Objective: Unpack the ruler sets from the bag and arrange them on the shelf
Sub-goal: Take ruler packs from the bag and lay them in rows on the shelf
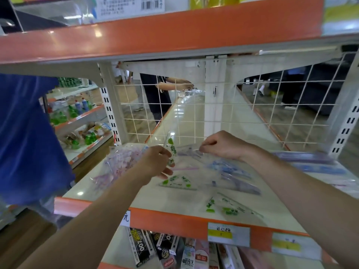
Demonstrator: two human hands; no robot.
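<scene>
Though blur smears the clear plastic bag (189,150) between my hands and its edges are hard to trace, my right hand (221,146) pinches its top, fingers curled together. My left hand (155,162) grips the green-printed transparent ruler set (171,150), whose lower end hides behind my fingers. Just below them a green-printed clear triangle (178,182) lies flat on the cream shelf (147,199), pink packets (120,160) left of my left hand.

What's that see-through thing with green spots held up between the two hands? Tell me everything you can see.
The green-printed ruler piece looks like clear plastic with green and dark marks. It stands nearly upright above the cream shelf. The left hand grips its lower end; the right hand pinches clear wrapping beside it. Blur hides finer detail.
</scene>
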